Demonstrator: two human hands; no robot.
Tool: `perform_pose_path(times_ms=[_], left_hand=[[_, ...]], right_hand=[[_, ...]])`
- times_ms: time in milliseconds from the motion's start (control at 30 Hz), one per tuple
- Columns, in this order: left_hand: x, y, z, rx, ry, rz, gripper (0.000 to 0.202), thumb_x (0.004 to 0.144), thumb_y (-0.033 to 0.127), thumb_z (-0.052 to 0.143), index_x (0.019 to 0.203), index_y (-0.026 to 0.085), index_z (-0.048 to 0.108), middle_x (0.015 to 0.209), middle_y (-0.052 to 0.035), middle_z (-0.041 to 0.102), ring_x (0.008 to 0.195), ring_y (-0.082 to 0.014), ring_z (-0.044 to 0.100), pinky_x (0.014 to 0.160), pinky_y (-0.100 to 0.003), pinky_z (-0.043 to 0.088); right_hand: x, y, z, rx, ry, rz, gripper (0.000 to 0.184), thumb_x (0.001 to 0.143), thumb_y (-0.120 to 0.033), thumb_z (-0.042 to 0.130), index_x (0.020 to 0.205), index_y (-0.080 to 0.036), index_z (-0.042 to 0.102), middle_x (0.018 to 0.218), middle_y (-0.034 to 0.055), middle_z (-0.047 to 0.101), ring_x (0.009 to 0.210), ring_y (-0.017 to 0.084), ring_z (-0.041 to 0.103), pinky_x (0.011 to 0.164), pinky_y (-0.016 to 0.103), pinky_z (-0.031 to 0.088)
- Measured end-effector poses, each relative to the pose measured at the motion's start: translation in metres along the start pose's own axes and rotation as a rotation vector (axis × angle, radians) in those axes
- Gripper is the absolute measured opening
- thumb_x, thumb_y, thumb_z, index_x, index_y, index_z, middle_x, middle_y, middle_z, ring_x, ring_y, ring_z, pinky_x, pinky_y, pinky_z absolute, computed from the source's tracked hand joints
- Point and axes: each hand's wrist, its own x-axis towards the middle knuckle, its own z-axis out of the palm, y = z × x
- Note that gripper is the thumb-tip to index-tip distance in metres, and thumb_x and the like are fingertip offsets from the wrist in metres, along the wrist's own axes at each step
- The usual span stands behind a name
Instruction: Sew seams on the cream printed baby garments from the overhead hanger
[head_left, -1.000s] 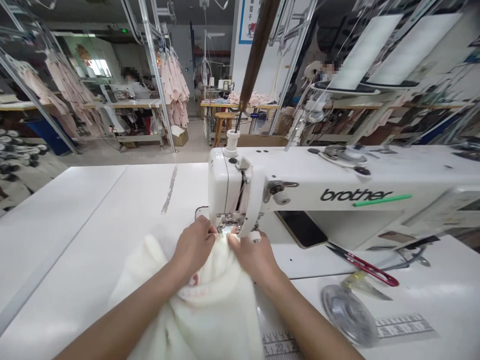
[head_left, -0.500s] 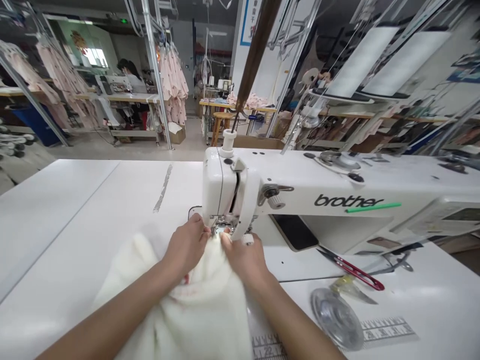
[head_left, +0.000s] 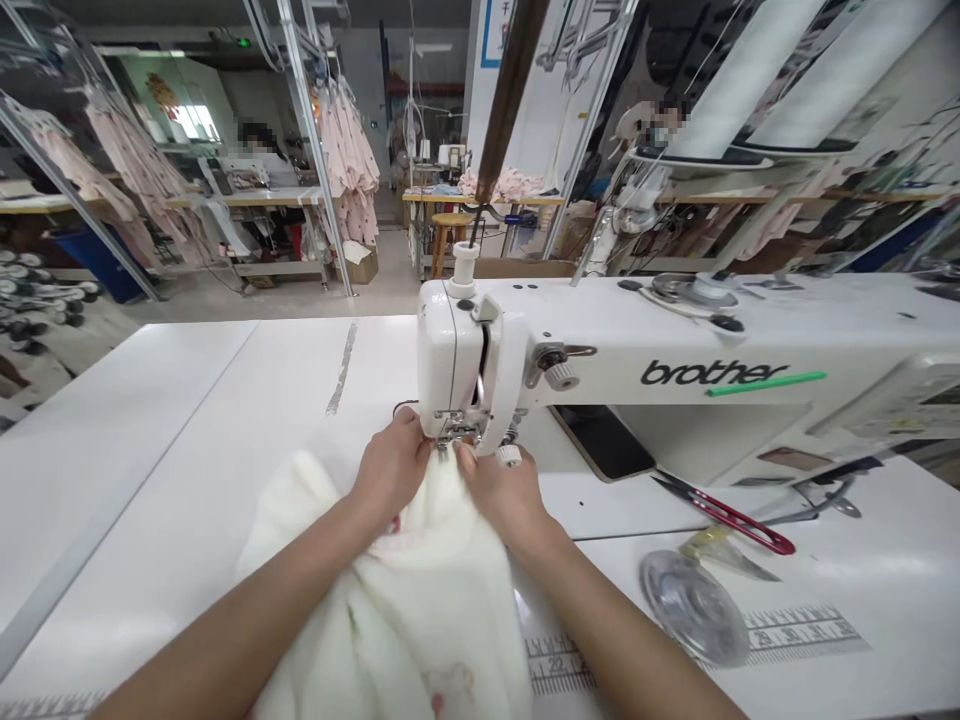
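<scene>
A white Brother sewing machine (head_left: 600,345) stands across the white table. Cream, fluffy fabric (head_left: 442,590) with small reddish printed marks runs from the machine's presser foot (head_left: 442,447) down toward me. To the left of the needle area, my left hand (head_left: 394,465) is closed on the fabric's upper edge, thumb and fingers pressed together. My right hand (head_left: 506,490) grips the same fabric just right of the foot, its fingertips partly behind the machine head. The needle itself is too small to make out.
Right of my hands lie a dark phone (head_left: 607,440), red-handled thread snips (head_left: 739,520), a clear round plastic case (head_left: 694,605) and a printed ruler strip (head_left: 806,632). Thread cones (head_left: 750,80) rise behind the machine. Pink garments (head_left: 349,150) hang beyond; a co-worker (head_left: 259,155) sits at another machine.
The camera view has shifted slightly, moving the machine a little right and up in the picture. Both hands stay on the fabric beside the presser foot; more printed fabric shows at the bottom.
</scene>
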Motion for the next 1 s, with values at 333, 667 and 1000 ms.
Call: perform_pose_path(times_ms=[333,667,1000], left_hand=[[-0.007,-0.002,-0.005,-0.158,0.038,0.045,0.018,0.083,0.015,0.043,0.090,0.020,0.058,0.105,-0.0023,0.054,0.095,-0.0176,0.056,0.080,-0.026,0.043],[-0.006,-0.003,-0.006,-0.212,0.035,0.023,0.015,0.080,0.011,0.042,0.077,0.017,0.056,0.105,-0.0020,0.054,0.097,-0.0190,0.055,0.081,-0.029,0.041],[-0.010,-0.003,-0.005,-0.239,0.017,0.007,0.012,0.077,0.012,0.044,0.072,0.016,0.054,0.095,-0.0021,0.054,0.083,-0.0173,0.057,0.073,-0.028,0.041]], right_hand=[[-0.010,0.015,-0.013,0.344,-0.003,-0.123,0.021,0.091,-0.031,0.044,0.081,-0.017,0.056,0.075,0.0035,0.058,0.070,0.020,0.055,0.057,0.023,0.037],[-0.008,0.025,-0.013,0.529,0.017,-0.130,0.031,0.085,-0.043,0.022,0.073,-0.020,0.040,0.069,0.0056,0.055,0.065,0.023,0.052,0.057,0.029,0.038],[-0.009,0.023,-0.017,0.602,-0.084,-0.102,0.035,0.084,-0.049,0.028,0.078,-0.019,0.047,0.074,0.0041,0.056,0.070,0.022,0.053,0.061,0.029,0.040]])
